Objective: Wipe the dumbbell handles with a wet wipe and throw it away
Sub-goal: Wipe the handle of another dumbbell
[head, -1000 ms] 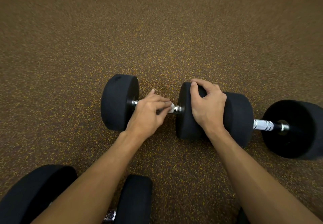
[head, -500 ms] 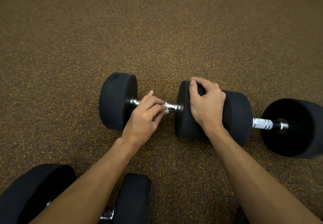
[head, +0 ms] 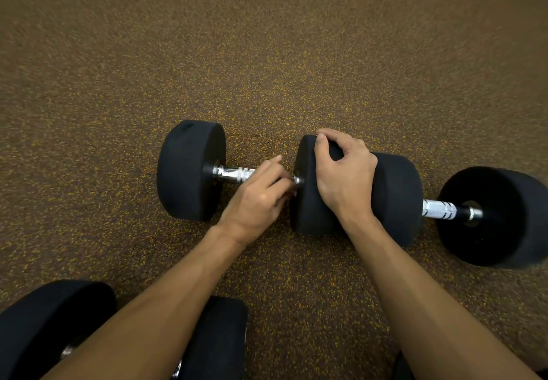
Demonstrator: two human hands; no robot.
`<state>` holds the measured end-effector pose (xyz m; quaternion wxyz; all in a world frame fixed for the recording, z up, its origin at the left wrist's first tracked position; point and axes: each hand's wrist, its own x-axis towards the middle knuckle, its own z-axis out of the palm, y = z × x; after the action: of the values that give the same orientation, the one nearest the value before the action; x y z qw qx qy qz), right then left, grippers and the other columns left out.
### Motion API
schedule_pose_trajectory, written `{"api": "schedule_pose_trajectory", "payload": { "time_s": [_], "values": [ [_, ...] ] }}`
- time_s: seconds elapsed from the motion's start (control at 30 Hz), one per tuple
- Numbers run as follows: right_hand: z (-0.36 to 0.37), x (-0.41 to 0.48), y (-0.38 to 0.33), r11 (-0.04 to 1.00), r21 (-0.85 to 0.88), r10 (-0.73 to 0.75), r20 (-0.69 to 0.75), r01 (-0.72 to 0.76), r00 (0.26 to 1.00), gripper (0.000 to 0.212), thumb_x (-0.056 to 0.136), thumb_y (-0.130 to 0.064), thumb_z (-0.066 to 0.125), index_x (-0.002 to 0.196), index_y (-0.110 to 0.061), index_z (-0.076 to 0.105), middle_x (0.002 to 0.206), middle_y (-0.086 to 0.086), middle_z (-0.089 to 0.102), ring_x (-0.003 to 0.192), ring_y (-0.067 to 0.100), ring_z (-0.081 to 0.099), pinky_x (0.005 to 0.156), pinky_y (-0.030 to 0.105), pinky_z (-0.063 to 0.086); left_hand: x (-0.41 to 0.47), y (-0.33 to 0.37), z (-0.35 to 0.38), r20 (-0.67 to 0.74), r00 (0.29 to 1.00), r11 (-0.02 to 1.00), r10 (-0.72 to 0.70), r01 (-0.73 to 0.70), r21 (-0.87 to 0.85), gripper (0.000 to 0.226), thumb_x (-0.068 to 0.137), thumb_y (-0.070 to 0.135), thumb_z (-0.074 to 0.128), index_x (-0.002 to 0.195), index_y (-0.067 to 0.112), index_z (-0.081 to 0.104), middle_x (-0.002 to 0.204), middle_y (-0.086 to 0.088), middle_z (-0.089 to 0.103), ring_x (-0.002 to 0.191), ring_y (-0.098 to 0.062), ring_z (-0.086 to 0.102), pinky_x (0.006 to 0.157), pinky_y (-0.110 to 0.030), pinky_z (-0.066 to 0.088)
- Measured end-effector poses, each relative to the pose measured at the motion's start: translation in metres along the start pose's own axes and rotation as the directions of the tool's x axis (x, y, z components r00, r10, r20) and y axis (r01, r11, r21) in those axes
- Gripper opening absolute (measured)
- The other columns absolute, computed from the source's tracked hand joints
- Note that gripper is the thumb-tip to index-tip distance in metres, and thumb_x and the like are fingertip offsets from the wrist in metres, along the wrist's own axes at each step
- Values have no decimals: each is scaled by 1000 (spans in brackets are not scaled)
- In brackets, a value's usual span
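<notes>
The left hand point(head: 258, 198) is curled round the handle point(head: 241, 175) of a dumbbell point(head: 225, 172). Its fingers are closed on the bar at the end nearest the right hand point(head: 345, 178). The wet wipe is hidden under those fingers and cannot be made out. The right hand is laid over the top of the dumbbell's right head point(head: 308, 210). That head is gripped, with the fingers hooked over its crown and the thumb set along its inner edge.

A brown floor point(head: 267, 53) flecked with yellow is spread beneath and beyond both hands. The held dumbbell is laid on it with its long axis running from the person's left to right, dipping slightly toward the right. Its left head point(head: 189, 169) is pointed away to the left of the left hand. A second dumbbell point(head: 498, 216) is set almost in line with it on the far side of the right hand, and its inner head is just beside the gripped one. Its own knurled bar point(head: 439, 209) is left bare. A third dumbbell point(head: 50, 326) is partly covered by the left forearm, nearer the person than the hand.

The chrome of the held handle is exposed only between the left hand's knuckles and the left head.
</notes>
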<state>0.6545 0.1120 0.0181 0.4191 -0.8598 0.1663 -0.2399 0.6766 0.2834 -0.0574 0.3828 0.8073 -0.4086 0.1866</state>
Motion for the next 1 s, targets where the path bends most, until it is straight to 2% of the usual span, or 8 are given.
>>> {"api": "schedule_pose_trajectory", "payload": {
  "time_s": [0.2,0.3,0.5,0.63,0.73,0.8,0.9,1.0],
  "values": [
    [-1,0,0,1000,5,1,-2,-1,1000,24,103,-32,63,118,-23,80,116,-13,77,119,9,61,106,21,43,-11,-7,-9,-65,997,999,-47,45,-19,17,95,5,79,110,-3,80,112,-13,75,108,-26,71,120,-49,44],
    [1,-1,2,1000,9,-4,-5,4,1000,25,102,-32,63,117,-23,81,116,-13,77,119,9,62,106,21,44,-1,-3,-2,-12,998,997,-63,62,-35,22,99,13,73,116,1,80,118,-12,77,114,-24,71,121,-48,44],
    [0,1,0,1000,8,5,-1,-5,1000,24,102,-31,63,116,-23,81,116,-12,77,119,10,62,106,20,42,23,0,-10,120,929,936,-351,352,14,24,99,21,74,122,16,80,122,0,79,114,-14,72,128,-43,31],
    [0,0,0,1000,6,-6,-4,6,1000,26,101,-33,62,116,-24,81,115,-12,78,117,10,63,106,22,44,15,2,-9,55,977,978,-206,206,3,18,91,15,81,108,11,85,112,-3,81,107,-15,74,123,-44,39],
    [-1,0,1,1000,2,-12,-7,12,1000,26,102,-34,62,116,-24,81,115,-14,78,117,9,63,106,23,45,3,-5,-12,55,995,997,-80,80,-5,19,89,12,83,108,7,84,111,-5,79,109,-17,74,121,-45,43],
    [0,0,2,1000,1,-11,-4,11,1000,25,102,-33,62,117,-24,81,115,-14,77,117,8,62,105,20,44,7,-6,-13,57,993,994,-107,107,-4,22,91,14,82,113,7,83,114,-4,79,109,-15,74,122,-45,42],
    [-1,1,3,1000,2,-2,5,2,1000,25,102,-33,62,117,-25,81,114,-14,77,118,7,61,102,13,39,18,-1,-12,112,956,962,-273,274,5,26,99,20,75,123,11,80,121,-2,79,112,-13,73,124,-45,39],
    [-1,1,2,1000,-2,2,7,-2,1000,24,102,-32,63,116,-25,81,114,-15,77,118,7,61,99,5,35,18,1,-12,117,963,969,-245,246,-1,25,99,20,74,121,11,81,121,-3,79,112,-15,73,123,-45,40]
  ]
}}
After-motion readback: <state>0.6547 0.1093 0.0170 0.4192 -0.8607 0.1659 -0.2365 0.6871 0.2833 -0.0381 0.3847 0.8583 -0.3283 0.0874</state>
